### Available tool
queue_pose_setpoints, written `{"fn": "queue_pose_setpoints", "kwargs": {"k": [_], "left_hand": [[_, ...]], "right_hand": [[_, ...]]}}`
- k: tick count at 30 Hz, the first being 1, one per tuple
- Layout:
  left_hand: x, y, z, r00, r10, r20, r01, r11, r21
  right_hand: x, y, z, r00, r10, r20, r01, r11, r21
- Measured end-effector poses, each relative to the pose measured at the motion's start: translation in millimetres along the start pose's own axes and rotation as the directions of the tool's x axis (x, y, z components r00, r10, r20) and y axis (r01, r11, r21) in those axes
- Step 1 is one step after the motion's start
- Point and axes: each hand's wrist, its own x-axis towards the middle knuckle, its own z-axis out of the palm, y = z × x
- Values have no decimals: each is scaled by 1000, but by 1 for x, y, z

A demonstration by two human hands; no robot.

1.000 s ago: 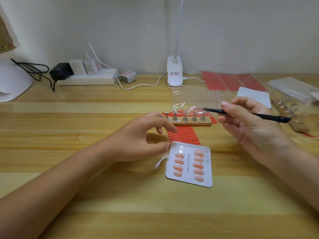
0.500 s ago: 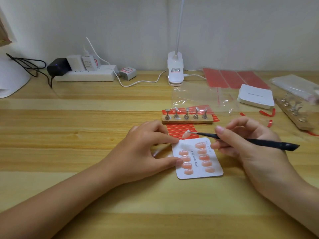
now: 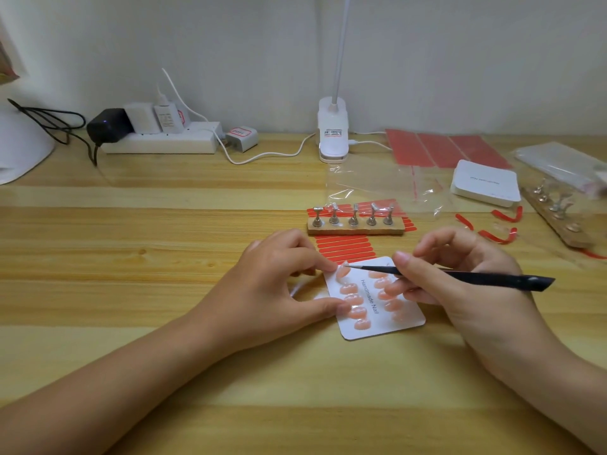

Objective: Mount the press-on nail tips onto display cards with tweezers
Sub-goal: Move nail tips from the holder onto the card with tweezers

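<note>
A white display card [image 3: 405, 323] printed "Handmade Nail" lies on the wooden table with two columns of pink nail tips on it. My left hand [image 3: 279, 290] pinches the card's left edge between thumb and forefinger. My right hand [image 3: 460, 284] grips black tweezers [image 3: 460, 274] like a pen. Their tip holds a pink nail tip [image 3: 344, 268] at the card's top left corner, right beside my left forefinger. Whether the tip touches the card is unclear.
Behind the card stand a wooden nail holder [image 3: 356, 228] with metal stands and red adhesive strips [image 3: 345, 247]. Farther back are a clear bag [image 3: 377, 182], a stack of white cards [image 3: 485, 182], red sheets [image 3: 443, 146], a lamp clamp [image 3: 332, 133] and a power strip [image 3: 161, 142]. A second holder [image 3: 558, 218] lies right.
The tweezers carried the nail tip from the holder down to the card's top left corner. My left hand took hold of the card's left edge and turned it slightly.
</note>
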Motion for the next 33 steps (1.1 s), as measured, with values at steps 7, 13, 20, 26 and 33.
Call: {"fn": "queue_pose_setpoints", "kwargs": {"k": [7, 13, 20, 26, 33], "left_hand": [[0, 0, 0, 1000, -14, 6, 14, 1000, 2], [0, -1, 0, 1000, -17, 17, 17, 1000, 16], [0, -2, -1, 1000, -12, 25, 12, 1000, 18], [-1, -1, -1, 1000, -6, 17, 4, 996, 92], [-1, 2, 0, 1000, 4, 16, -6, 987, 159]], "right_hand": [[-1, 0, 0, 1000, -1, 4, 1, 1000, 1], [-1, 2, -4, 1000, 12, 2, -12, 999, -37], [-1, 3, -6, 999, 43, 4, -42, 994, -101], [-2, 0, -8, 997, -2, -76, -1, 999, -49], [-2, -2, -6, 997, 35, -63, -33, 999, 37]]}}
